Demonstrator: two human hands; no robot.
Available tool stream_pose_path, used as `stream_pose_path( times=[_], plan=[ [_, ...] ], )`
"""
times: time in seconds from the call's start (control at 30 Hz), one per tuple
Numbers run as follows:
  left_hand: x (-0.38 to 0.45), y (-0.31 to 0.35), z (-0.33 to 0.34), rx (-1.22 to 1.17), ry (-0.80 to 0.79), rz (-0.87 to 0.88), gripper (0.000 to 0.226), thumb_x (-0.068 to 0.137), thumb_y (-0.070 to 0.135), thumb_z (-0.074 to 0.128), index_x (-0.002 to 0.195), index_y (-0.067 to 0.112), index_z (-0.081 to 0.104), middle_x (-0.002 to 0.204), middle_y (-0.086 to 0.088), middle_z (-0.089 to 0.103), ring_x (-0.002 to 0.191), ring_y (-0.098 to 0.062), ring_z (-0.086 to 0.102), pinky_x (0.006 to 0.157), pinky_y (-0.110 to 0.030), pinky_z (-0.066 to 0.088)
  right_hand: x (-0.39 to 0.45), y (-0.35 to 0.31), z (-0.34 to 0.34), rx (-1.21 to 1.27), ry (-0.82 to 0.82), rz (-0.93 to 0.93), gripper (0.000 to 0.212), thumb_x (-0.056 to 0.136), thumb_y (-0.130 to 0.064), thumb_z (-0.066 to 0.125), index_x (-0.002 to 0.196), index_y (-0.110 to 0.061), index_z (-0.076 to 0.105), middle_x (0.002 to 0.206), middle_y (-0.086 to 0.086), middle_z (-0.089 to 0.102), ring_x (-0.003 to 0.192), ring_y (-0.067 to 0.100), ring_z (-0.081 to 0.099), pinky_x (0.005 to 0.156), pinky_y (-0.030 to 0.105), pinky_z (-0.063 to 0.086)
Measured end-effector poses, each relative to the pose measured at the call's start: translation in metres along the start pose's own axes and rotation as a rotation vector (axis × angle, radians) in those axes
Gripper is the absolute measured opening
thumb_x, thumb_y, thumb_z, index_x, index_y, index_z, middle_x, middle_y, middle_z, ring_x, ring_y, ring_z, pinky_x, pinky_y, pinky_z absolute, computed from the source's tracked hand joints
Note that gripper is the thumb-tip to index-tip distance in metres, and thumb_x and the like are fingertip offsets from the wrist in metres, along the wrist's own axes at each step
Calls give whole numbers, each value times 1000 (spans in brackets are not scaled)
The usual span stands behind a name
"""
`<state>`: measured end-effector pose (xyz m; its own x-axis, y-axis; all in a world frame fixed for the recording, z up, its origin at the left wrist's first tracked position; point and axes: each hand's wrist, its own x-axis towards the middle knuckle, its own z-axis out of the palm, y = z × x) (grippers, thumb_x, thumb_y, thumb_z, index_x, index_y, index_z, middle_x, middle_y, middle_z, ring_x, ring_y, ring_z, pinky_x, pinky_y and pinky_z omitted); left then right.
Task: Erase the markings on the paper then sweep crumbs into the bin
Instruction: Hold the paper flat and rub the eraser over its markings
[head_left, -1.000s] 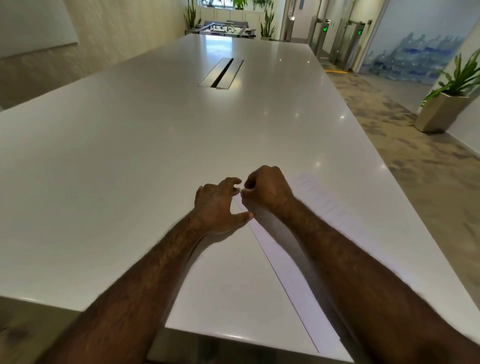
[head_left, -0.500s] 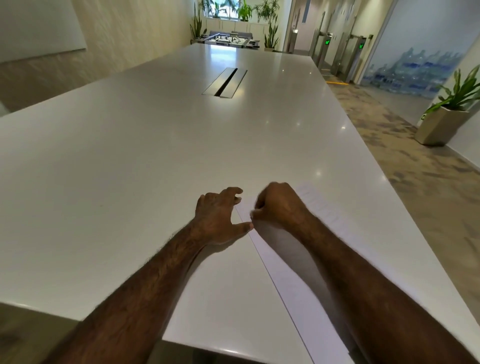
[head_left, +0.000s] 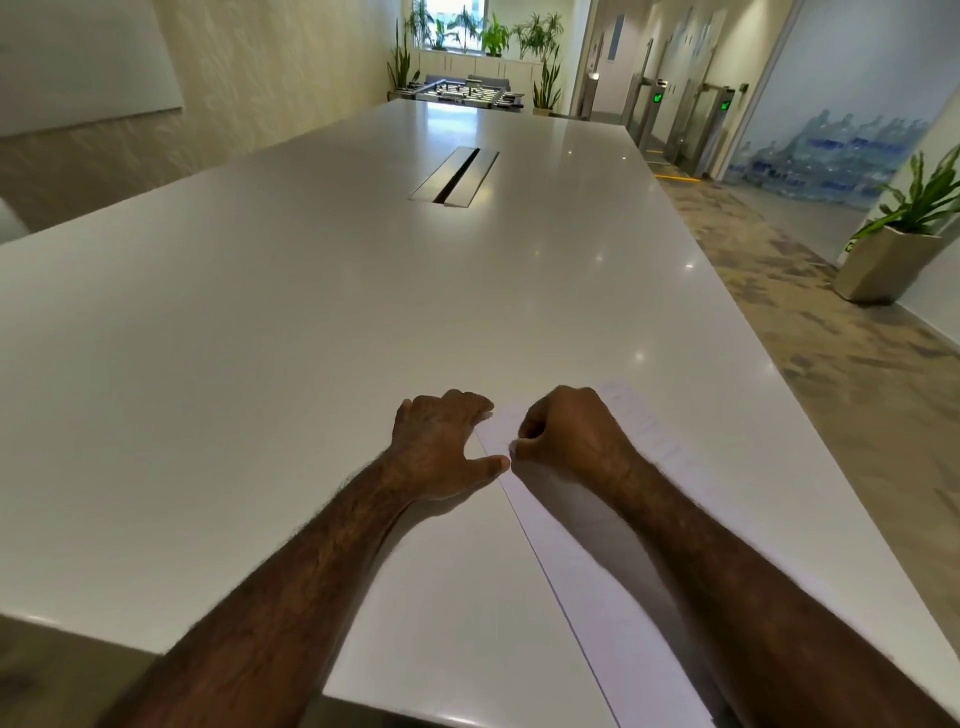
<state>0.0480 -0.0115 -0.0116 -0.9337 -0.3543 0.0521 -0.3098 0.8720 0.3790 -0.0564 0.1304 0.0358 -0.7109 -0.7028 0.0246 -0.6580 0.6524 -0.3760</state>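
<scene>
Left hand (head_left: 441, 447) spread flat on paper (head_left: 613, 587) edge; right hand (head_left: 569, 431) clenched on it, can't tell what's inside tbh.

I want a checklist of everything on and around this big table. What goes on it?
Surface: white table, glossy, with a cable slot in the middle.
Job's things: paper flat by the near right edge, faint marks; eraser and bin not seen.
Clutter: nothing seen.
Grippers: left hand spread, pressing the paper's left edge; right hand fisted on the paper, contents hidden.
Cables: nothing seen.
Surroundings: potted plant on the floor at right, foosball table beyond.
</scene>
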Motion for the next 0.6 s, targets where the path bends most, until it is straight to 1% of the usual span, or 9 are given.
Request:
stream_pose_path(
  times=[0.1, 0.2, 0.23, 0.3, 0.37, 0.4, 0.47, 0.53, 0.6],
  plan=[
    [0, 2, -1, 57, -27, 1, 77, 71, 78, 39, 135, 36, 47, 133, 10, 51, 124, -17, 47, 108, -42, 30, 12, -3, 2, 19, 56, 21, 14, 77, -25, 73, 82, -14, 78, 80, 1, 74, 77, 14, 67, 67, 23, 51],
    [-3, 7, -4, 99, -31, 12, 68, 78, 75, 44, 133, 37, 51, 136, 10, 49, 126, -17, 45, 109, -43, 29, 13, 0, 4, 39, 61, 22, 14, 78, -26, 73, 83, -13, 78, 80, 2, 74, 73, 12, 65, 65, 21, 46],
    [-4, 9, -5, 130, -24, 22, 64, 81, 73, 47, 133, 36, 52, 139, 10, 47, 127, -17, 44, 110, -43, 28, 11, 2, 5, 55, 70, 22, 14, 79, -26, 73, 81, -13, 78, 79, 2, 74, 72, 12, 65, 64, 22, 46],
    [-5, 14, -9, 167, 0, 60, 56, 86, 65, 51, 130, 32, 57, 145, 9, 43, 132, -16, 40, 115, -44, 20, 7, 3, 8, 52, 100, 14, 16, 81, -27, 71, 79, -12, 77, 76, 2, 73, 71, 13, 66, 65, 23, 48],
    [-7, 20, -11, 121, 0, 106, 49, 90, 56, 55, 126, 24, 61, 148, 7, 43, 134, -12, 38, 117, -38, 13, 4, 4, 12, 12, 125, 12, 19, 84, -29, 68, 78, -12, 75, 73, 3, 71, 69, 14, 65, 65, 24, 50],
    [-8, 21, -11, 72, -11, 117, 47, 92, 50, 57, 127, 19, 62, 148, 5, 44, 134, -10, 38, 117, -33, 13, 5, 4, 15, 0, 131, 14, 21, 85, -30, 67, 78, -12, 74, 73, 3, 70, 69, 15, 65, 65, 25, 51],
    [-10, 22, -10, -12, -24, 122, 48, 94, 43, 58, 132, 14, 59, 149, 4, 45, 134, -8, 39, 114, -25, 19, 4, 5, 18, -10, 129, 10, 22, 87, -32, 65, 81, -12, 73, 77, 2, 70, 71, 15, 65, 68, 27, 53],
    [-13, 20, -10, -52, -3, 122, 52, 92, 43, 60, 135, 13, 57, 149, 5, 45, 135, -8, 40, 109, -20, 26, 3, 6, 19, -11, 127, -21, 23, 87, -33, 65, 87, -12, 73, 83, 2, 71, 75, 15, 65, 74, 30, 55],
    [-16, 18, -9, -98, 10, 94, 57, 90, 45, 64, 138, 15, 54, 150, 7, 43, 135, -7, 40, 108, -19, 29, 1, 7, 15, 5, 138, -32, 22, 88, -32, 65, 94, -13, 74, 89, 3, 73, 82, 17, 66, 79, 31, 55]
  ],
)
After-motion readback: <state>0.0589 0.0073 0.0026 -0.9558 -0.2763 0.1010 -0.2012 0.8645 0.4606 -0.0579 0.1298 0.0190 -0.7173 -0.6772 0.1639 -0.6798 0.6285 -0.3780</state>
